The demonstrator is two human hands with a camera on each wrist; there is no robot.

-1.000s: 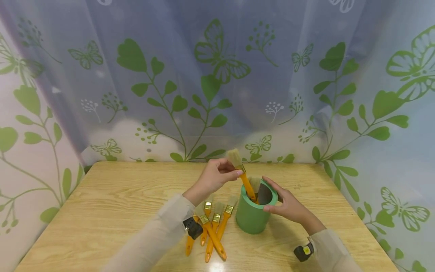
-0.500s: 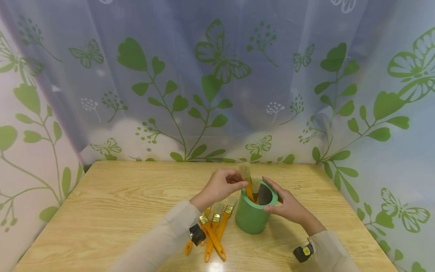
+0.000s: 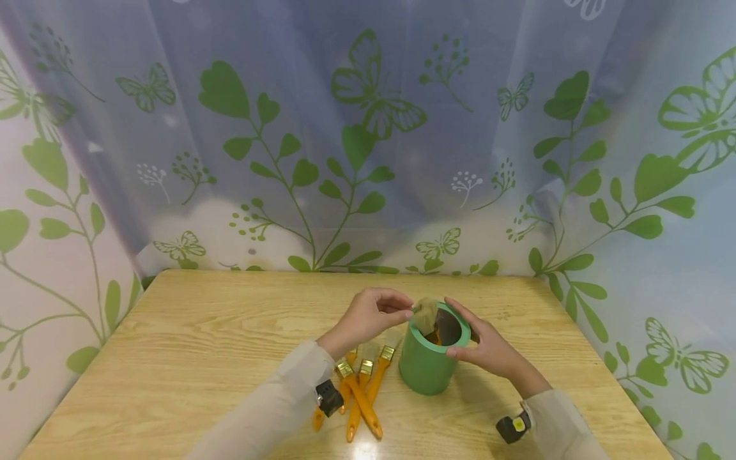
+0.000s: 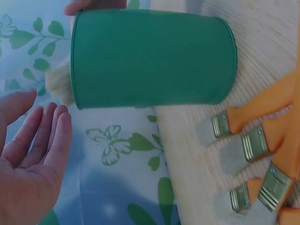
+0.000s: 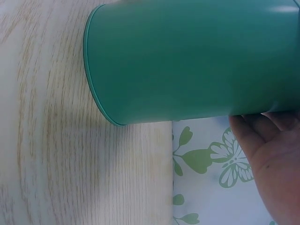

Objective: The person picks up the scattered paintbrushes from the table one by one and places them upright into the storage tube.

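Note:
A green cylindrical can (image 3: pixel 427 369) stands upright on the table, with pale paintbrush bristles (image 3: pixel 425 314) showing at its mouth. Inside it, a bit of orange handle is visible; the rest is hidden by the wall. My right hand (image 3: pixel 489 348) grips the can near the rim, thumb in front and fingers round the far side. To the left of the rim, my left hand (image 3: pixel 365 319) holds nothing; in the left wrist view its loosely bent fingers (image 4: pixel 33 136) lie close to the bristles but apart from them. Several orange-handled paintbrushes (image 3: pixel 361 404) lie crossed beneath the left forearm.
The wooden table (image 3: pixel 218 332) carries the can and the loose brushes. Behind it hangs a curtain (image 3: pixel 276 211) printed with leaves and butterflies, and it also runs along both sides. Each wrist wears a small black camera (image 3: pixel 329 397).
My left hand has lowered a paintbrush, handle first, into the can and let it go. Its bristles have sunk to the rim. The right hand has stayed on the can.

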